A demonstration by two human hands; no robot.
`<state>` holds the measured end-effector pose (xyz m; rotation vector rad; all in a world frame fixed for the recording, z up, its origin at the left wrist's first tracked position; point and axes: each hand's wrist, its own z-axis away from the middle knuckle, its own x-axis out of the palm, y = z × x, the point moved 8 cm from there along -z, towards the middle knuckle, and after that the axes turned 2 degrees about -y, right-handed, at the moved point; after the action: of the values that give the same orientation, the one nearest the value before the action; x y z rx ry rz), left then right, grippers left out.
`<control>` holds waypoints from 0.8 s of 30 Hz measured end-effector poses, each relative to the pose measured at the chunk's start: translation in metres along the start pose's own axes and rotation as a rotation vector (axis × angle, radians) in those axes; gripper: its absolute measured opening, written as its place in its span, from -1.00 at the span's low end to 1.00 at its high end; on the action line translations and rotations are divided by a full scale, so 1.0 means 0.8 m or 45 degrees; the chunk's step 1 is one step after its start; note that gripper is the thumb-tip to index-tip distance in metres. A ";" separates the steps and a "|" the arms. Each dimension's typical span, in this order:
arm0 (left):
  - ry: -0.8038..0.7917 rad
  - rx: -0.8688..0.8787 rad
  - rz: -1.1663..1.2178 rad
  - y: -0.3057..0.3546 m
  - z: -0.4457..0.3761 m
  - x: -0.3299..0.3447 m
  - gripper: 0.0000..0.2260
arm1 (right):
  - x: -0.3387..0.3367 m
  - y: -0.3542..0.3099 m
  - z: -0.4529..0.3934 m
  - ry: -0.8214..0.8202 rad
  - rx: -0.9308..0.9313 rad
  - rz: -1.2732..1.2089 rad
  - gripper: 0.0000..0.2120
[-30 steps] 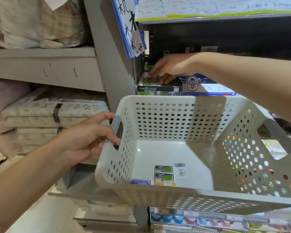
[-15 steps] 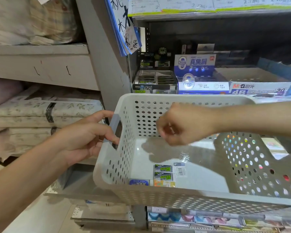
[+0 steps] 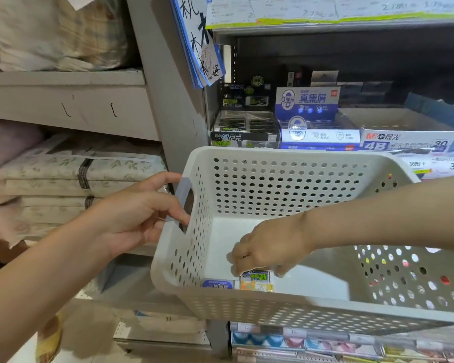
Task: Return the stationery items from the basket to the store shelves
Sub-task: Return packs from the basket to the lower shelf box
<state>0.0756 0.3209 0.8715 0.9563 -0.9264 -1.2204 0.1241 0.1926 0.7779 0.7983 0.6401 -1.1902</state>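
My left hand (image 3: 134, 216) grips the grey handle on the left side of a white perforated basket (image 3: 286, 153), holding it up in front of the stationery shelf. My right hand (image 3: 270, 247) is down inside the basket, thumb and fingers pinching a small green-and-yellow eraser packet (image 3: 257, 280) on the basket floor near the front wall. A blue-labelled packet (image 3: 218, 284) lies just left of it, partly hidden by the wall. On the shelf behind stands a black display box (image 3: 244, 132) of similar packets.
A blue-and-white eraser box (image 3: 317, 134) and an M&G 4B box (image 3: 404, 141) sit to the right of the black one. Blue paper signs (image 3: 199, 43) hang from the shelf post. Folded bedding (image 3: 71, 174) fills the left shelves. Small goods (image 3: 299, 341) line the lower shelf.
My right hand left the black display box on the shelf, came back over the basket and dropped to the packets on its floor. The left hand kept its grip on the handle.
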 end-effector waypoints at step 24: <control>-0.028 0.005 -0.045 0.002 0.002 0.001 -0.37 | -0.128 0.059 0.097 0.560 0.266 -0.605 -0.47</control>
<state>0.0750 0.3200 0.8735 0.9678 -0.9333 -1.2617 0.1450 0.1937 0.9128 1.1406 1.1240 -1.5425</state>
